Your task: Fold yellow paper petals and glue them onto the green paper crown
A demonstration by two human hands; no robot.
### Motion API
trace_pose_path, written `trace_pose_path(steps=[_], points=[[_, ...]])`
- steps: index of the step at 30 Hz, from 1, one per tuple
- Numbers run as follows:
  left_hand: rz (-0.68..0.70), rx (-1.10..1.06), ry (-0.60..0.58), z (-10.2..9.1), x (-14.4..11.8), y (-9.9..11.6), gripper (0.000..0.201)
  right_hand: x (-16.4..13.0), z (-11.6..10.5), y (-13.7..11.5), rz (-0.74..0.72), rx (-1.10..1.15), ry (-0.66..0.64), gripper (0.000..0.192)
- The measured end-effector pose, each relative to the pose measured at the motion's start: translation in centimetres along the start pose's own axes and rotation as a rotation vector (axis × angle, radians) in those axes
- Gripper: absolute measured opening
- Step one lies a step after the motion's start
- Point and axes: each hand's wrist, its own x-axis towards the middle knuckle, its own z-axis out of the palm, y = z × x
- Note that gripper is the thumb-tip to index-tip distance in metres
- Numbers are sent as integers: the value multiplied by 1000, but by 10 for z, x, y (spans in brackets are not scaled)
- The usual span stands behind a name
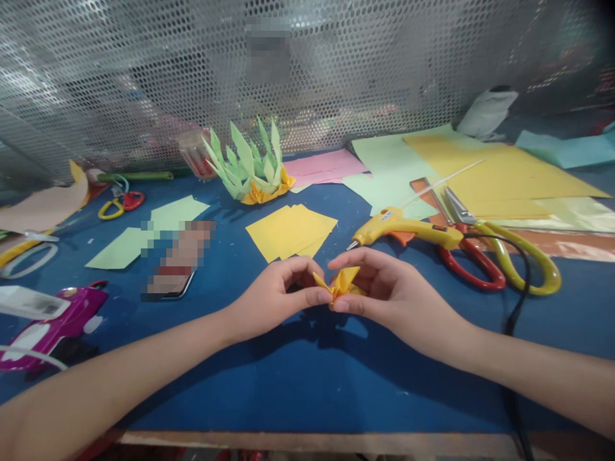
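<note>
A small folded piece of yellow paper (pixel 342 283) is pinched between both my hands just above the blue table (pixel 307 378). My left hand (pixel 276 296) grips its left side with thumb and fingertips. My right hand (pixel 384 288) holds its right side, thumb underneath. Behind them lies a small stack of yellow paper squares (pixel 291 230). Farther back stands a folded paper model with green spikes and a yellow base (pixel 250 168).
A yellow glue gun (pixel 408 228) with a black cord (pixel 516 307) lies to the right, beside large red-and-yellow scissors (pixel 485 246). Coloured paper sheets (pixel 500 173) cover the back right. Green paper (pixel 177 211), small scissors (pixel 120 203) and a purple tool (pixel 57 323) lie left. A perforated metal wall (pixel 144 77) rises behind.
</note>
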Motion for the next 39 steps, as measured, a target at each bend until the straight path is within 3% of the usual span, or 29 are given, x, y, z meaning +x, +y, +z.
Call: trace_pose_path(steps=[9, 19, 31, 39], points=[[1, -82, 17, 2, 0, 3, 19, 3, 0, 5, 23, 30, 81, 36], [12, -223, 194, -2, 3, -9, 20, 5, -4, 3, 57, 46, 142, 33], [-23, -263, 199, -3, 4, -6, 18, 5, -7, 5, 45, 158, 75, 21], [-16, -359, 75, -5, 4, -8, 15, 5, -8, 8, 58, 220, 20, 14]])
